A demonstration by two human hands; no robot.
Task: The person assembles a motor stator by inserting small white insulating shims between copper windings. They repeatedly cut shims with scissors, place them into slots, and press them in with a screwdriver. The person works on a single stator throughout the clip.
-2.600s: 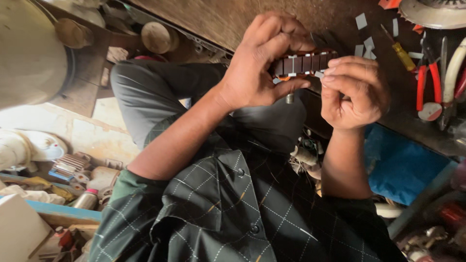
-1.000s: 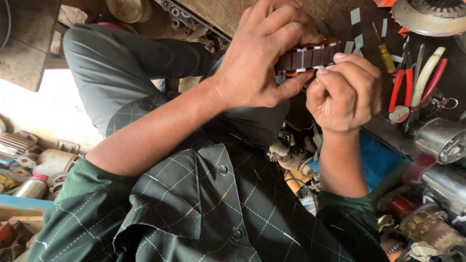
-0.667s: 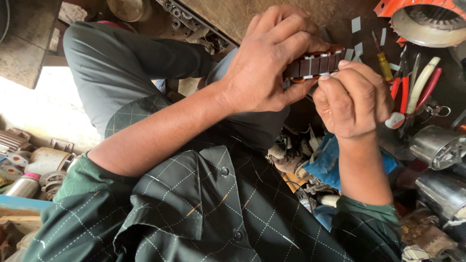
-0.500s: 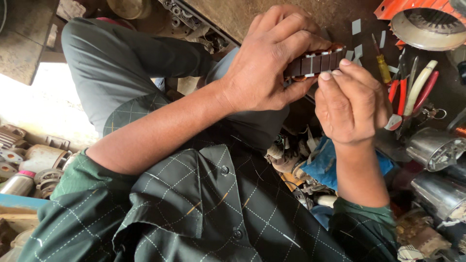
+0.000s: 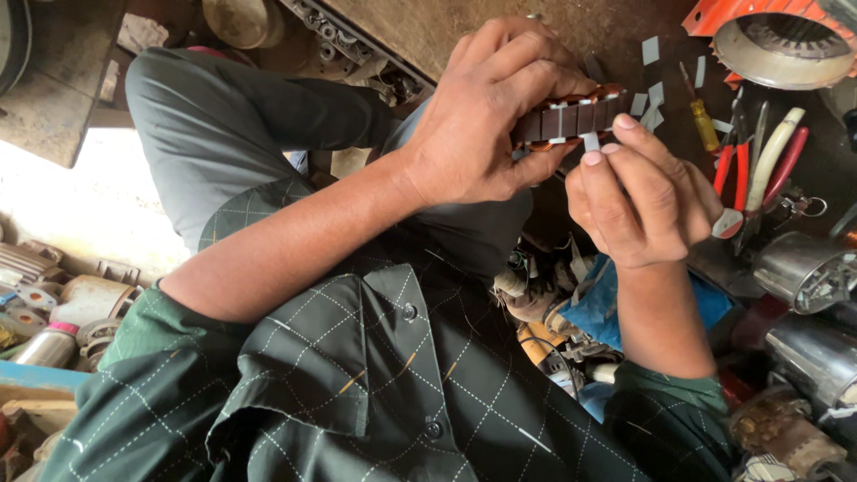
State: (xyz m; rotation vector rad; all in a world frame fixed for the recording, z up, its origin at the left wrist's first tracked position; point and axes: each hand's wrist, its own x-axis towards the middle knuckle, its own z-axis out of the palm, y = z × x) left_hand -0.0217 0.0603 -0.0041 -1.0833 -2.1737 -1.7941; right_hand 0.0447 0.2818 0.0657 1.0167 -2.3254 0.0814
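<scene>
Armature core, dark slotted steel with copper windings, sits clamped in the left hand above the lap; it looks heavy and rigid, best gripped around its body. Right hand pinches a flimsy paper strip at a slot

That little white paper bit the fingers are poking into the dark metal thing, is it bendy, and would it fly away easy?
Probably bendy: the paper strip looks thin and flat, pinched by the right hand. It likely weighs almost nothing, like the loose strips lying nearby, so a puff could shift it. The slotted metal core in the left hand looks stiff and heavy.
</scene>
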